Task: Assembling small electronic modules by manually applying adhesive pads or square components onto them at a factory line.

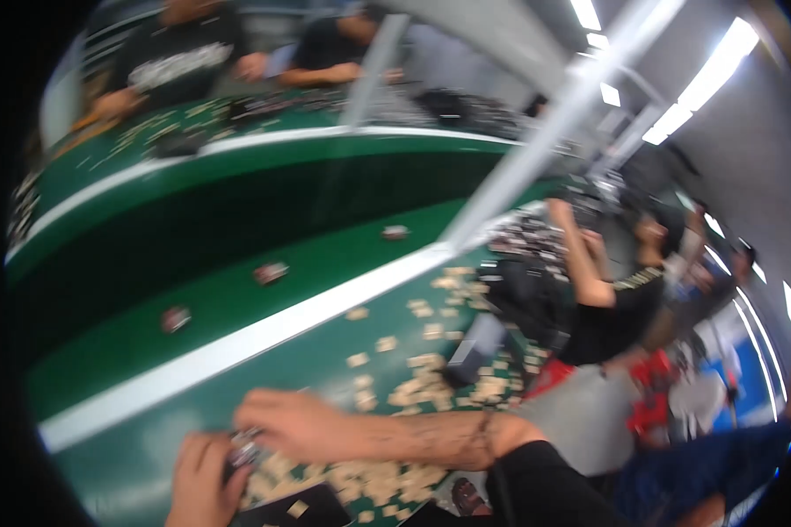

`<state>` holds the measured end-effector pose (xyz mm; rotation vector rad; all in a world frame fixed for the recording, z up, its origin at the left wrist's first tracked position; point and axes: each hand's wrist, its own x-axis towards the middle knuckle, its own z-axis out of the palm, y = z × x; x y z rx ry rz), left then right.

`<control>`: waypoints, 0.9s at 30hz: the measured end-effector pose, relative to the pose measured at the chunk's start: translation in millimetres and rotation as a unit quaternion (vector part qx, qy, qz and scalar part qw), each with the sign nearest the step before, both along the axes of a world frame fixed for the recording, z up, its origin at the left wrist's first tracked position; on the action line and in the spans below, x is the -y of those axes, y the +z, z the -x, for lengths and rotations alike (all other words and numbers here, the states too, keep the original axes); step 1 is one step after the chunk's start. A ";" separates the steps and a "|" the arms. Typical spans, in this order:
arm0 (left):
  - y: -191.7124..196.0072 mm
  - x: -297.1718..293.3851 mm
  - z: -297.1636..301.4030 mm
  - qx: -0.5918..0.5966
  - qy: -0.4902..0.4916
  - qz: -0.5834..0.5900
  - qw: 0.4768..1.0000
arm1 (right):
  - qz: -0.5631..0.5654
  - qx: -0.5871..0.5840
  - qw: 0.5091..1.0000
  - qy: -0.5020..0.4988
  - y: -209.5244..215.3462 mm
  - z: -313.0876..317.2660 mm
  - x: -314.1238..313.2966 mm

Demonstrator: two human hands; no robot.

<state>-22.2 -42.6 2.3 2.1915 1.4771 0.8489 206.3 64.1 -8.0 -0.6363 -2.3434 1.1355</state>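
At the lower left, my left hand (202, 479) and my right hand (292, 423) meet around a small dark and silvery object (244, 451). The fingers of both are closed on it, and motion blur hides its kind. My right forearm crosses the picture from the right, above a spread of small pale flat pieces (360, 479) on the green tabletop (132, 465). Right beside my hands, at the lower edge, lies a black flat thing (277, 514) with one pale piece on it.
Beyond a white rail (264, 329), several small red and silvery objects (271, 273) sit spaced along a green belt (325, 256). A grey box (478, 347) and a black bag (529, 303) are to the right. People work across the belt and farther right, beside a slanting white post (523, 154).
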 end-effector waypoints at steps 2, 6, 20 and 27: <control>12.5 1.4 3.1 -0.034 -0.020 0.024 0.999 | -0.003 0.005 1.000 -0.005 -5.3 4.0 1.0; 26.4 -16.9 -17.9 -0.021 -0.084 -0.056 0.995 | -0.001 0.023 0.999 -0.029 6.3 -17.2 -6.9; 11.8 14.2 -7.5 -0.131 -0.010 -0.086 0.988 | -0.061 0.085 0.992 0.068 21.3 -4.1 4.6; 2.4 -9.6 -6.2 -0.083 -0.051 -0.075 0.992 | -0.036 0.070 0.997 0.018 33.6 -7.0 4.1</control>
